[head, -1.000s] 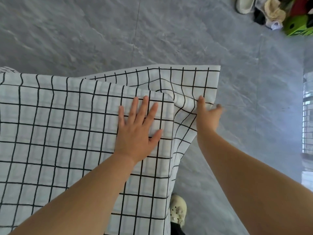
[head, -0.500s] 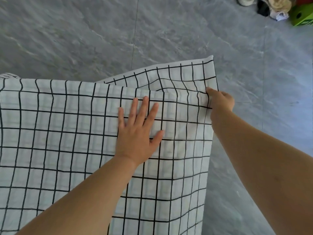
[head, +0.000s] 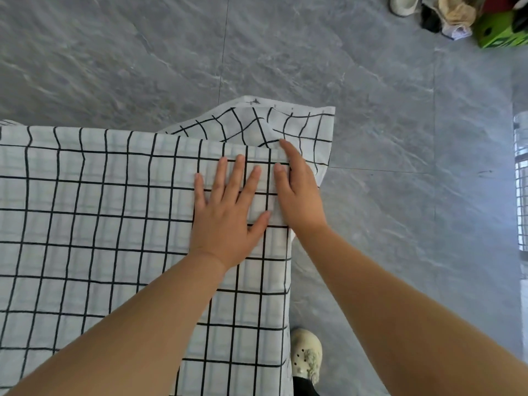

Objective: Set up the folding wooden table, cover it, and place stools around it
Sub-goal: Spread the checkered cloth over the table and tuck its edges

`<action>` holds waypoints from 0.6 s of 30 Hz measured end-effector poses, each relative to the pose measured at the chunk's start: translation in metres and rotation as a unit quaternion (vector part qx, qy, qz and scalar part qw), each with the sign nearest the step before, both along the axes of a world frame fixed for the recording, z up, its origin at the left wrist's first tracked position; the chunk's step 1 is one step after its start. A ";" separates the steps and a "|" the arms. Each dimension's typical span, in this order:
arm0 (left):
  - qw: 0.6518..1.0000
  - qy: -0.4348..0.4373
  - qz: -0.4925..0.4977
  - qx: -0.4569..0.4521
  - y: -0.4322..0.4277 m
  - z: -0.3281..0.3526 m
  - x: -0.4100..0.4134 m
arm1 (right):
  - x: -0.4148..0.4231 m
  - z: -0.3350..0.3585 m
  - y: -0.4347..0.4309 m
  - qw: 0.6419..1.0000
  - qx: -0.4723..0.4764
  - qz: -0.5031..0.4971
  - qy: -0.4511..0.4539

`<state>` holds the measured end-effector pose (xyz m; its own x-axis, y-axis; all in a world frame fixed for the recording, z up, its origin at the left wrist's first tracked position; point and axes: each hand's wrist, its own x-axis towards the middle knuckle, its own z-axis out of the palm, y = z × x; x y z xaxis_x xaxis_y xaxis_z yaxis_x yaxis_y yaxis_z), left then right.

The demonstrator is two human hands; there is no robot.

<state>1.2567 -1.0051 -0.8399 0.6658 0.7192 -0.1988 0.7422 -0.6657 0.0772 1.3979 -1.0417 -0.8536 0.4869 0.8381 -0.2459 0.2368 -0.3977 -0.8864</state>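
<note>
A white tablecloth with a black grid (head: 100, 212) lies flat over the table and hides the wood completely. My left hand (head: 228, 212) rests flat on the cloth near the table's far right corner, fingers spread. My right hand (head: 300, 192) lies along the right edge at that corner, fingers pressed against the cloth where it bends over the side. Beyond the corner a loose flap of the cloth (head: 285, 124) hangs out, rumpled. No stools are in view.
Grey stone-look floor tiles (head: 400, 138) surround the table. My foot in a cream clog (head: 305, 355) stands by the table's right side. Shoes (head: 403, 4), rags and a green box (head: 503, 30) lie at the far right. A window grille (head: 521, 178) shows at the right edge.
My right hand let go of the lifted cloth edge and came back to the corner beside my left hand. The raised flap dropped and now hangs rumpled past the corner. My left hand stayed put.
</note>
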 end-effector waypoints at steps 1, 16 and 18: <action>1.000 0.000 -0.001 0.003 0.000 -0.001 0.000 | 0.004 -0.001 0.003 0.999 -0.018 0.003 0.031; 1.000 0.001 -0.004 -0.001 0.001 0.000 -0.002 | 0.050 0.007 0.091 0.901 -0.111 0.312 -0.282; 1.000 0.002 -0.007 -0.005 0.002 0.000 -0.002 | 0.059 -0.003 0.092 0.911 -0.128 0.295 -0.257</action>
<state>1.2551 -1.0028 -0.8396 0.6746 0.7081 -0.2085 0.7334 -0.6749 0.0809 1.4564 -0.9494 -0.8570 0.0755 0.9384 -0.3371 0.8347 -0.2444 -0.4935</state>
